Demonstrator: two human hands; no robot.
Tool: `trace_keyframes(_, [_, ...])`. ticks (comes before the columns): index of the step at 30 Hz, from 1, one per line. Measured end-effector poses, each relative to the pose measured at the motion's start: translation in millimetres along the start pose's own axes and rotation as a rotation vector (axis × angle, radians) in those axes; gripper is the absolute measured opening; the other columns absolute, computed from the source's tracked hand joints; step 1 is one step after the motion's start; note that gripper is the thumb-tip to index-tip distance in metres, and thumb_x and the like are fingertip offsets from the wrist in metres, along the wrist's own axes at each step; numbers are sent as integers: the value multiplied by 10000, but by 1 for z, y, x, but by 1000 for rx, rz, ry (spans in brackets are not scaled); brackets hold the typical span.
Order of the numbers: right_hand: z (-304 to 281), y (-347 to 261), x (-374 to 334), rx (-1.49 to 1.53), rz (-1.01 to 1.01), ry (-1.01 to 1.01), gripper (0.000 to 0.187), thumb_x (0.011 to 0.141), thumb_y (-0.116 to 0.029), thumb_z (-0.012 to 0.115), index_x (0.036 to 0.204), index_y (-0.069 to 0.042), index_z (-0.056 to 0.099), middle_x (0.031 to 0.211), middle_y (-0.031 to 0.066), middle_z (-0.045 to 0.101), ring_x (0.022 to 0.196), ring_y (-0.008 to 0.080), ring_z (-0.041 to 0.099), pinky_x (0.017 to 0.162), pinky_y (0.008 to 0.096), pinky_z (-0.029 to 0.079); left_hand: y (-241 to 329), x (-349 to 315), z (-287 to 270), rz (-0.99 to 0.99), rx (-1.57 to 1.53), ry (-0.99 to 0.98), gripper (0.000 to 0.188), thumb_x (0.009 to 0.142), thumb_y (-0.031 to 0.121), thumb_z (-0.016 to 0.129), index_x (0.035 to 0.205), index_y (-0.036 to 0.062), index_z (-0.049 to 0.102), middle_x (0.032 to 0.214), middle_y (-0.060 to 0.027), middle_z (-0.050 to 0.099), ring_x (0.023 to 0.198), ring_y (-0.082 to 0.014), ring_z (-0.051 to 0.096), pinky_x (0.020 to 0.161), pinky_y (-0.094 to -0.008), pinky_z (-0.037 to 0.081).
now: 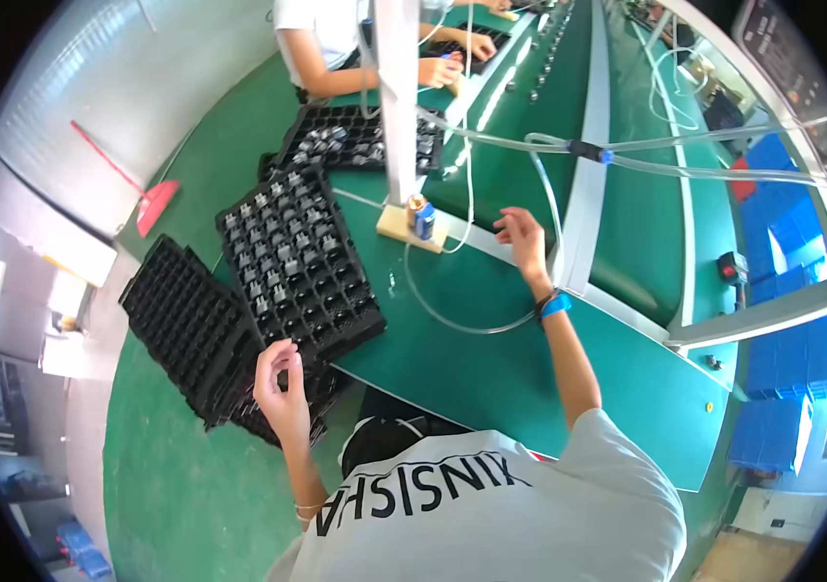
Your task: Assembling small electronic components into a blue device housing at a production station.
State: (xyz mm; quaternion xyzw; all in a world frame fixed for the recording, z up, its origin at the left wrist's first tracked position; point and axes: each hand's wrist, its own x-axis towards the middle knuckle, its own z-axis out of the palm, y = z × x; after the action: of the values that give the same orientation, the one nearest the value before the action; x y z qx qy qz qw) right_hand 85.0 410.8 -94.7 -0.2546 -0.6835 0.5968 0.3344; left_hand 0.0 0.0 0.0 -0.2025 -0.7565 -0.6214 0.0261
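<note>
A black pocketed tray point(302, 257) lies at the table's left end, with small grey parts standing in many of its pockets. The pockets toward its near right side look dark. My left hand point(280, 388) is at the tray's near edge, thumb and fingertips brought together; anything between them is too small to make out. My right hand point(523, 242) hovers over the green table point(491, 378) beside the conveyor's frame, fingers loosely bent and apart, holding nothing I can see. A blue band is on that wrist. Left of it, a small blue cylinder with a copper-coloured top point(421, 217) stands on a pale block point(396, 225).
Stacked empty-looking black trays point(185, 320) sit low at the left. Another tray point(345, 141) with parts lies beyond, near a co-worker's hands point(442, 70). A white post point(397, 107), a clear hose point(471, 328) and green conveyor belt point(520, 126) border the table. Blue bins point(772, 432) stand right.
</note>
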Motion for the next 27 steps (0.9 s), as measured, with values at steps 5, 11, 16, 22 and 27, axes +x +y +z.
trace_keyframes(5, [26, -21, 16, 10, -3, -186, 203, 921, -103, 439, 1082, -12, 522, 878, 79, 606, 727, 131, 597, 664, 226, 494, -7, 16, -11, -19, 12, 47, 155, 838, -29, 522, 988, -15, 561, 940, -44, 574, 865, -98, 550, 811, -222, 428])
trace_keyframes(11, [55, -33, 37, -104, -140, -702, 630, 739, -145, 708, 1275, -59, 388, 1204, 93, 473, 1122, 196, 444, 945, 321, 363, -8, 46, -2, 43, 275, -69, 170, 797, 8, 574, 965, 27, 587, 920, -74, 597, 837, -178, 572, 739, -278, 443])
trace_keyframes(16, [87, -45, 31, -233, -268, -719, 798, 635, -200, 787, 1285, -30, 358, 1232, 109, 426, 1178, 255, 385, 983, 330, 304, -16, 85, -4, 227, 693, -82, 312, 708, 16, 634, 1006, 61, 554, 974, -92, 570, 909, -289, 517, 810, -354, 415])
trace_keyframes(22, [113, -50, 16, -440, -536, -454, 550, 635, -252, 780, 1056, -15, 516, 969, 137, 505, 927, 308, 498, 829, 361, 405, -51, 105, -2, 227, 753, -234, 233, 681, 5, 642, 900, 42, 574, 862, -92, 573, 829, -267, 540, 746, -340, 432])
trace_keyframes(27, [127, -46, 9, -448, -503, -254, 328, 718, -193, 704, 945, -37, 525, 898, 150, 557, 829, 345, 542, 737, 369, 448, -55, 109, -7, 273, 674, -202, 174, 714, -20, 611, 876, 31, 573, 801, -93, 543, 746, -238, 545, 693, -299, 437])
